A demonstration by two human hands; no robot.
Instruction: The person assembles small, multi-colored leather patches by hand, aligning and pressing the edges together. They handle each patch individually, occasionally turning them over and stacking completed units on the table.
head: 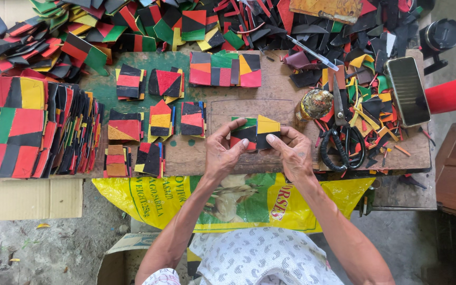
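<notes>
Both my hands meet over the middle of a worn wooden board (pixel 196 158). My left hand (pixel 222 153) pinches the left side of a small patchwork piece (pixel 253 132) made of black, red, green and yellow leather scraps. My right hand (pixel 291 153) presses its right side with thumb and fingers. The piece lies flat on the board, inside a faint rectangular outline. Small stacks of similar patchwork squares (pixel 159 121) sit in rows to the left of my hands.
Tall piles of coloured patches (pixel 22 126) fill the left. Loose scraps (pixel 354 31) heap at the back. Black scissors (pixel 344 142), a glue-crusted bottle (pixel 315 103), a phone (pixel 407 89) and a pen (pixel 312 53) lie right. A yellow sack (pixel 149 195) hangs over the near edge.
</notes>
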